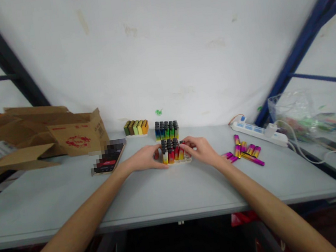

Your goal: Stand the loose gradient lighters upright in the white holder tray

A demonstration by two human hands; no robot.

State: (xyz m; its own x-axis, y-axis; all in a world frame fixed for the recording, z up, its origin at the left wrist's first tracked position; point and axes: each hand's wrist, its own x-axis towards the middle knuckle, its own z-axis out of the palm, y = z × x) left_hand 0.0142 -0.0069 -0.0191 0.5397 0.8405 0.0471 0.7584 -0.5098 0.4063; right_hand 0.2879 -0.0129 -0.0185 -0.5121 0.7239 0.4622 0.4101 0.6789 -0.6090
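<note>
A clear tray stands in front of me on the grey table, partly filled with upright lighters in white, red and yellow with dark tops. My left hand grips the tray's left end, thumb at the front and fingers behind. At the tray's right side, my right hand pinches the dark top of a yellow-orange lighter, which is upright among the others. Empty round slots show at the tray's right front. Just behind sits a second block of blue, green and yellow lighters.
Loose purple-and-yellow lighters lie to the right. A white power strip with cables and a plastic bag are beyond them. Leftward are a phone and open cardboard boxes. Green-to-orange lighters stand by the wall.
</note>
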